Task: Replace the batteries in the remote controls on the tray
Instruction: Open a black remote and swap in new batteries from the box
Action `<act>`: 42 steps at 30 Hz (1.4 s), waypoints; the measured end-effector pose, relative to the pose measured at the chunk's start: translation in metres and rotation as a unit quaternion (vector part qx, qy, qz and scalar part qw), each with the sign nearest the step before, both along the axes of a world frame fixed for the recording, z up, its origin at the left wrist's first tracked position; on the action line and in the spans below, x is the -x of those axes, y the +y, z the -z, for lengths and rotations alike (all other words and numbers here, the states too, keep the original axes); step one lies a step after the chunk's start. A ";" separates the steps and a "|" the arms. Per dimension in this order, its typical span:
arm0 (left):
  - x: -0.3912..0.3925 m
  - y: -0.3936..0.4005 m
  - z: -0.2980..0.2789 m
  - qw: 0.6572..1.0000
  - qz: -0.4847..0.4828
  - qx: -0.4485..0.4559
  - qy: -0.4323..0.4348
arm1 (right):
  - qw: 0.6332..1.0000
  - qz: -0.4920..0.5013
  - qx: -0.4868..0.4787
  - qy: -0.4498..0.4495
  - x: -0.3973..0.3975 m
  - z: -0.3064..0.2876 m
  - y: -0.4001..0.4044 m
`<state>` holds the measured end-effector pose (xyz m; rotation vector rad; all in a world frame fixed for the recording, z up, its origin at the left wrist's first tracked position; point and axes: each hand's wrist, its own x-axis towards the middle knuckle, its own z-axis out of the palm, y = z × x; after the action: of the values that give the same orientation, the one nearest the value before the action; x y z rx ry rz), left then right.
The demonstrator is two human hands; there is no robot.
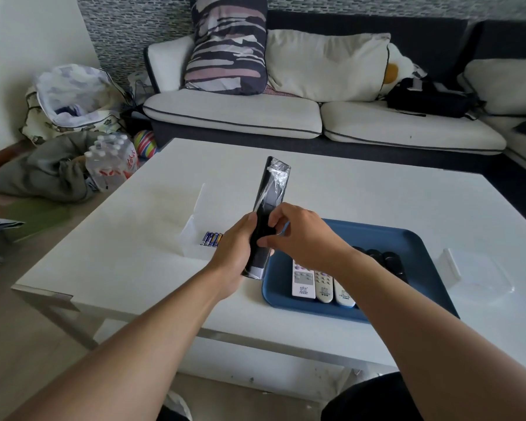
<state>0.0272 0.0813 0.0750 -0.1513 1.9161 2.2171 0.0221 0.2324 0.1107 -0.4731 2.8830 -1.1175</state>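
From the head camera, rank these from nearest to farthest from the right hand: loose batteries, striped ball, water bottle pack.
Measured from the right hand:
1. Loose batteries, on the table just left of both hands.
2. Water bottle pack, on the floor off the table's far-left corner.
3. Striped ball, floor, behind the pack.

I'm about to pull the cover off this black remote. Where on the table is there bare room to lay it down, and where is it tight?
Bare table at the near left corner, in front of the clear box holding the batteries, and the far strip toward the sofa beyond the black remote. Tight: the blue tray, packed with remotes, and the clear container right of it.
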 end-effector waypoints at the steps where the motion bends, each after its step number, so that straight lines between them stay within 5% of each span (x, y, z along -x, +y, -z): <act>1: 0.000 0.000 0.002 1.000 -0.001 0.005 0.000 | 1.000 -0.001 0.016 -0.020 -0.001 0.000 0.002; 5: 0.002 -0.002 0.004 0.999 -0.049 0.017 -0.015 | 0.996 0.002 0.066 -0.061 -0.005 -0.001 0.010; 11: 0.007 -0.003 0.002 0.994 -0.109 -0.026 0.000 | 0.983 0.021 -0.056 -0.173 -0.014 0.009 0.027; 14: 0.010 -0.001 0.005 0.993 -0.102 -0.057 -0.024 | 0.964 -0.009 -0.101 -0.247 -0.026 0.030 0.023; 20: 0.008 0.007 0.006 0.994 -0.057 -0.086 -0.040 | 0.946 -0.026 -0.216 -0.239 -0.037 0.055 0.014; 26: 0.009 0.012 0.006 0.992 -0.016 -0.111 -0.063 | 0.916 -0.026 -0.229 -0.328 -0.037 0.060 0.019; 42: 0.009 0.016 0.005 0.987 0.016 -0.146 -0.069 | 0.913 -0.014 -0.304 -0.272 -0.043 0.067 0.029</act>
<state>0.0185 0.0973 0.0695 -0.2199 1.4933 2.3664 0.0656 0.2610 0.0441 -0.1370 2.5016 -0.2293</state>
